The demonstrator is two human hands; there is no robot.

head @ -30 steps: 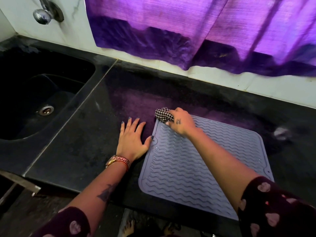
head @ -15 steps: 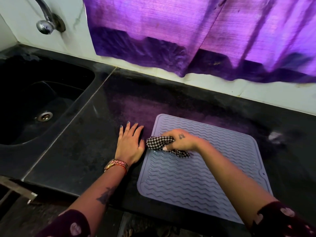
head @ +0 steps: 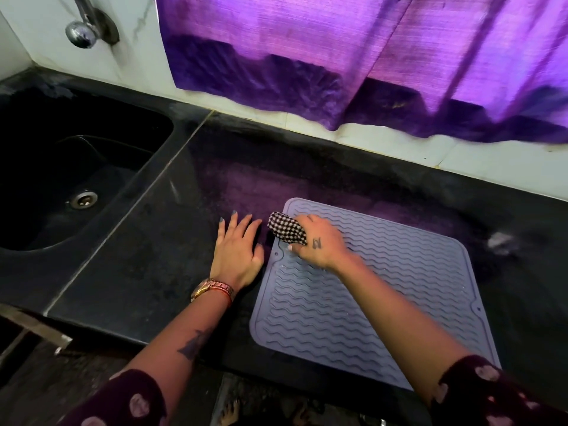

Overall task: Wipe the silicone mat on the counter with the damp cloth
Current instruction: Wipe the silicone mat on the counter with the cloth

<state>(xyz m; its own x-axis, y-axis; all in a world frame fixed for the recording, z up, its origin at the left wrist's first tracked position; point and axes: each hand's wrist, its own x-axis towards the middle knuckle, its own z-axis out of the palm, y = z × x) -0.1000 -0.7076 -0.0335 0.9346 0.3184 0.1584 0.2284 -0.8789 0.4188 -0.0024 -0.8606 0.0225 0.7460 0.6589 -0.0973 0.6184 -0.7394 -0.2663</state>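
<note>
As right hand (head: 319, 244) grips cloth (head: 285, 229), mat (head: 399, 287) beneath

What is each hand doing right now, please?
Left hand: open, flat on the counter.
Right hand: grips the checked cloth on the mat.

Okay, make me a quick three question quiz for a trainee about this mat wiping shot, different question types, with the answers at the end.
1. True or false: the left hand lies flat on the counter beside the silicone mat.
2. Which hand grips the checked cloth? A) left hand B) right hand C) both
3. Fill in: the cloth is at the mat's far ____ corner, on the side nearer the sink.

Key:
1. True; its fingers are spread on the dark stone at the mat's left edge.
2. B
3. left
</note>
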